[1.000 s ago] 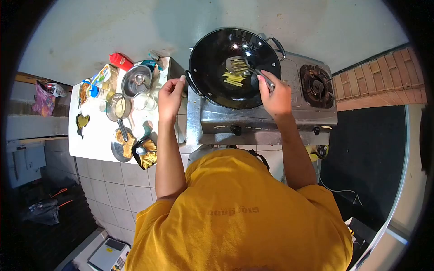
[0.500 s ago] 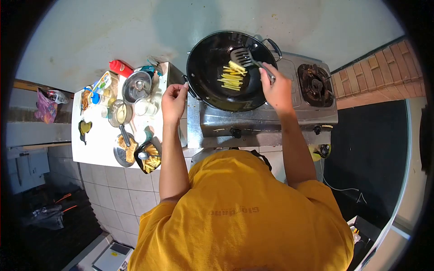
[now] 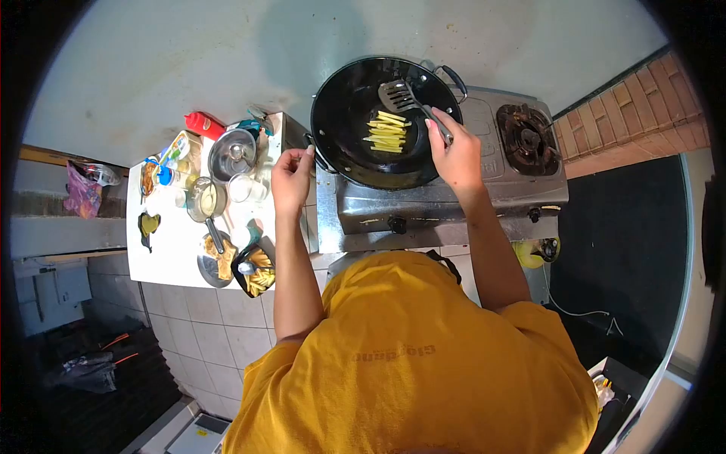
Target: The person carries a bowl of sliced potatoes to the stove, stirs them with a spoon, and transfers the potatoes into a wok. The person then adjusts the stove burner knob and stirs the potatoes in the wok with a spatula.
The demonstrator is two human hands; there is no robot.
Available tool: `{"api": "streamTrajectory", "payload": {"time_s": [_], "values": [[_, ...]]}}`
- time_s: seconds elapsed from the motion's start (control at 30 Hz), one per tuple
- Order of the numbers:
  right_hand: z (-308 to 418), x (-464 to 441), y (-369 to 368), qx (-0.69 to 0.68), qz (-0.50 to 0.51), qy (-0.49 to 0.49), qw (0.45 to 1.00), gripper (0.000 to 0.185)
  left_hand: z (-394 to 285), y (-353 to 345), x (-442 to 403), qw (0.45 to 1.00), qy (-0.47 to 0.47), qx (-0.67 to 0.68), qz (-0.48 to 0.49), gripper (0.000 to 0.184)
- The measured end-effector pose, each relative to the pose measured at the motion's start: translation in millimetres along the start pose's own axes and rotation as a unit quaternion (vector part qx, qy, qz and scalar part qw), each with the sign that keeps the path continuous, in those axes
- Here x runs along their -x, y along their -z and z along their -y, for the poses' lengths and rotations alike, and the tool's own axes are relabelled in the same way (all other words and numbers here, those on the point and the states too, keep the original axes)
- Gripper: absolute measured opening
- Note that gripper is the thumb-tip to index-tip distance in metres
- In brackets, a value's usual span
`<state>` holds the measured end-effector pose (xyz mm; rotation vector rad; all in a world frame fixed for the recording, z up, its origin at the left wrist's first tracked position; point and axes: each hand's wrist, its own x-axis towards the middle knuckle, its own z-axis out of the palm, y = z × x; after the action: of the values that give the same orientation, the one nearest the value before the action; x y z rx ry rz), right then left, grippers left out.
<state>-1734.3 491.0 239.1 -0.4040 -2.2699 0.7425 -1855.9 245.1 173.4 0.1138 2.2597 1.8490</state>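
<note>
A black wok (image 3: 352,155) sits on the left side of the metal gas stove (image 3: 446,204). Several pale yellow-green strips (image 3: 387,134) lie together in the middle of the wok. My right hand (image 3: 455,155) is closed round the handle of a slotted spatula (image 3: 396,96), whose head is in the wok just above the strips and apart from them. At the wok's left rim, my left hand (image 3: 292,178) has its fingers closed on the wok's left handle, which they partly hide.
To the left, a white table (image 3: 162,261) holds a red bottle (image 3: 204,125), a metal bowl (image 3: 233,155), a small pan (image 3: 206,200), a plate with flat food (image 3: 218,261) and a black tray of fries (image 3: 259,278). A bare burner (image 3: 527,141) is at the stove's right.
The spatula has moved off the strips toward the wok's far side, and the strips now lie in a closer pile. My left hand has closed in on the wok's handle.
</note>
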Motion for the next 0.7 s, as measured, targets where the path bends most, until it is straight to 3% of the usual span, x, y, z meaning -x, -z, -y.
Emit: {"api": "streamTrajectory", "payload": {"time_s": [0.27, 0.33, 0.43, 0.53, 0.63, 0.7], "values": [[5.7, 4.3, 7.4, 0.027, -0.002, -0.005, 1.000, 0.022, 5.0, -0.1, -0.3, 1.000, -0.010, 0.000, -0.008, 0.020], [10.3, 7.6, 12.9, -0.047, 0.075, -0.077, 0.993, 0.024, 3.4, -1.0, 0.2, 1.000, -0.014, 0.015, -0.005, 0.020], [6.1, 9.6, 9.4, 0.013, 0.040, -0.017, 0.999, 0.022, -2.9, -1.5, 2.7, 1.000, 0.005, 0.017, -0.006, 0.020], [6.7, 7.2, 3.7, -0.015, 0.021, -0.001, 1.000, 0.023, 0.1, -1.8, 1.2, 1.000, 0.002, 0.014, -0.006, 0.019], [16.3, 8.0, 13.8, -0.043, 0.094, -0.055, 0.993, 0.023, 1.2, 0.0, -1.0, 1.000, -0.012, -0.003, -0.001, 0.019], [15.7, 7.2, 14.4, -0.017, 0.079, -0.046, 0.996, 0.023, 2.1, -1.0, -1.8, 1.000, -0.018, 0.004, -0.002, 0.019]]}}
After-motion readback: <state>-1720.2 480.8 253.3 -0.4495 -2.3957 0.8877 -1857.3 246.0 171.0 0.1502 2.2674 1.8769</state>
